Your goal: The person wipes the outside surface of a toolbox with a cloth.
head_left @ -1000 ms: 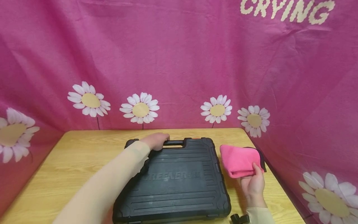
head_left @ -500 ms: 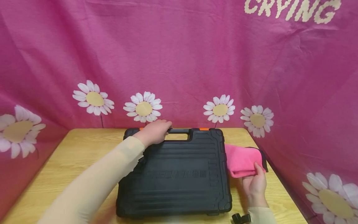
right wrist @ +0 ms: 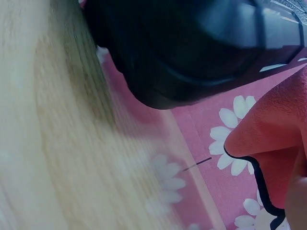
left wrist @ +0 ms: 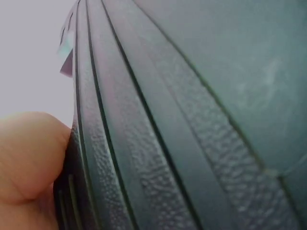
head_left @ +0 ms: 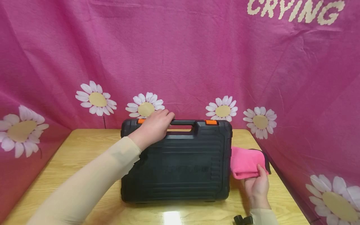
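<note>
Black case [head_left: 180,168] and pink cloth [head_left: 247,161] held

The case is tilted up over the worktop [head_left: 84,140], its handle [head_left: 184,122] clamped in the left hand's [head_left: 156,128] fingers. The cloth, just right of the case, is pinched by the right hand's [head_left: 257,187] fingers.

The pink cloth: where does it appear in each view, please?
Head: pink cloth right of centre, in the right hand.
Left wrist: not in it.
Right wrist: pink cloth at the right edge, looking redder.
Shared landmark: the black case, in all three views.
</note>
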Demonstrator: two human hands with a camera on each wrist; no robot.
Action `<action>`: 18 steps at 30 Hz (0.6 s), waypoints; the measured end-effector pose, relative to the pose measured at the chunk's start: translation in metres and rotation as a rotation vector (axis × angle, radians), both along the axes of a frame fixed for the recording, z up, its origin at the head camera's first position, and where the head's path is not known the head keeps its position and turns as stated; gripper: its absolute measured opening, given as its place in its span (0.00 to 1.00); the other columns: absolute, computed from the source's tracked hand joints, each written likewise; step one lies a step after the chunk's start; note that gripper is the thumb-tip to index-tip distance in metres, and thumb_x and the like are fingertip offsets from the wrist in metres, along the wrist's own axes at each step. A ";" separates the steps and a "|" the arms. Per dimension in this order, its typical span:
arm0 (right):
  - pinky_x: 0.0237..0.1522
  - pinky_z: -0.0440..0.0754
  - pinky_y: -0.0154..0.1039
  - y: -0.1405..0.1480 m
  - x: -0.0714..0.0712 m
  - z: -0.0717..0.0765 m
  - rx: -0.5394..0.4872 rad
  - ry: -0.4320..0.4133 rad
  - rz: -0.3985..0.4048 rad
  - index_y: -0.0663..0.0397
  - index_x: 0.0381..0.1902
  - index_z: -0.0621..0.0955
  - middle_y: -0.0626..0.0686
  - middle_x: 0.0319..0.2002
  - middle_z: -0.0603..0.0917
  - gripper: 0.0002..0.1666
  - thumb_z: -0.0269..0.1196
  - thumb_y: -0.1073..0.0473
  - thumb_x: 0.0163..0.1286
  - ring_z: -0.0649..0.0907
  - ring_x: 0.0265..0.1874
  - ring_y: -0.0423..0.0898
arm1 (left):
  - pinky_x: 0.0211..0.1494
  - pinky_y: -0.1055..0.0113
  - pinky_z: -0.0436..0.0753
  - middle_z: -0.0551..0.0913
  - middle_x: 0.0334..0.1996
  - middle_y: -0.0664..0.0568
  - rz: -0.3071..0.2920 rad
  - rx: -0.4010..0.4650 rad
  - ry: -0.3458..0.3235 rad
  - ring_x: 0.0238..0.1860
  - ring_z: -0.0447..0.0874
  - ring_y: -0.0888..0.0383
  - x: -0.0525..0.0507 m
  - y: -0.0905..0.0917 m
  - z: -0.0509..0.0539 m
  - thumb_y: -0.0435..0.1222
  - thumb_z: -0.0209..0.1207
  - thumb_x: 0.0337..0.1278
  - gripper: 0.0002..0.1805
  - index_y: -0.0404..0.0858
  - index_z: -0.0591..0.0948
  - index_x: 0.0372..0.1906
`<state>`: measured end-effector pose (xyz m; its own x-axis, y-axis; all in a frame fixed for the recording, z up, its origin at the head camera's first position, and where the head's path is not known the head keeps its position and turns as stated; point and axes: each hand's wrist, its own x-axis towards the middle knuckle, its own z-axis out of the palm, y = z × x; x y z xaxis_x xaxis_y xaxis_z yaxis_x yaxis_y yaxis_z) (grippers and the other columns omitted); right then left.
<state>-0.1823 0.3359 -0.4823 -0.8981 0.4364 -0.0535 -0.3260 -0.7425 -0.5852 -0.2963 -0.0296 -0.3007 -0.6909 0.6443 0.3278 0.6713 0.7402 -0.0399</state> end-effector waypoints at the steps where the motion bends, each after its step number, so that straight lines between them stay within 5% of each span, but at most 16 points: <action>1: 0.77 0.57 0.35 0.000 -0.001 0.000 -0.003 -0.005 -0.008 0.47 0.68 0.59 0.42 0.64 0.70 0.18 0.41 0.56 0.85 0.62 0.74 0.39 | 0.53 0.54 0.84 0.83 0.42 0.44 -0.001 0.006 0.023 0.46 0.82 0.47 0.003 0.000 0.002 0.30 0.66 0.62 0.13 0.35 0.80 0.50; 11: 0.80 0.53 0.37 -0.003 -0.004 0.003 -0.026 -0.026 0.022 0.47 0.69 0.58 0.42 0.63 0.70 0.18 0.38 0.55 0.86 0.64 0.71 0.37 | 0.48 0.55 0.82 0.81 0.39 0.44 -0.002 0.057 0.282 0.42 0.80 0.46 0.022 0.002 0.003 0.28 0.70 0.52 0.19 0.36 0.78 0.49; 18: 0.79 0.53 0.34 -0.001 -0.001 0.003 -0.078 -0.044 0.042 0.45 0.69 0.58 0.42 0.61 0.73 0.18 0.39 0.54 0.86 0.67 0.70 0.36 | 0.46 0.55 0.82 0.80 0.37 0.44 0.006 0.074 0.405 0.41 0.78 0.46 0.025 0.004 -0.004 0.26 0.66 0.55 0.15 0.36 0.78 0.48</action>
